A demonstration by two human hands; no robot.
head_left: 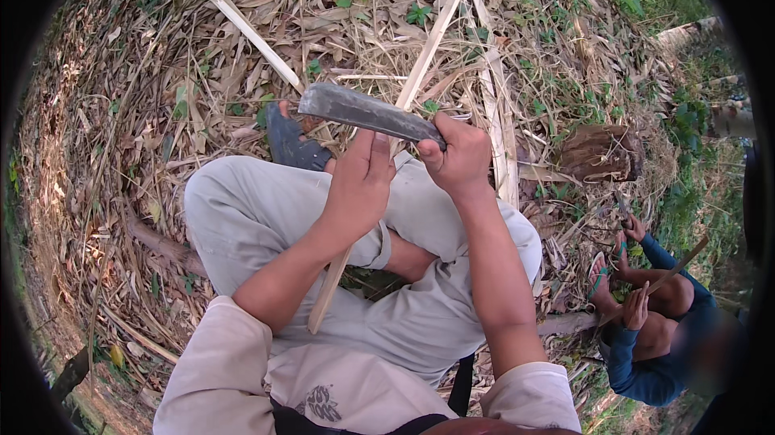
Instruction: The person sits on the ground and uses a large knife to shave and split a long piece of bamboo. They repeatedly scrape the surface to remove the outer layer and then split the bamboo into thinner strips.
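While my left hand point(362, 181) is closed around a long, pale, flat wooden strip point(441, 27), my right hand point(462, 152) grips the near end of a thick, dark grey metal blade point(367, 112), its handle hidden by my fingers. The strip slants from the ground beyond both hands, under the blade, to a cut end below my left hand, over my lap; I judge that this slope leaves its length free while my left hand steadies it. The blade lies across it, just beyond my left fingertips, probably so that its edge meets the wood crosswise; whether it touches them I cannot tell. My crossed legs in pale grey trousers point(258, 201) sit beneath both hands, presumably making a stable frame. A dark strapped sandal point(295, 142) is just beyond my left hand. Farther out on the dry brown leaf litter point(206, 104), a pale narrow stick point(242, 25) lies ahead to the left, and a rough brown wood chunk point(601, 152) to the right of my right hand.
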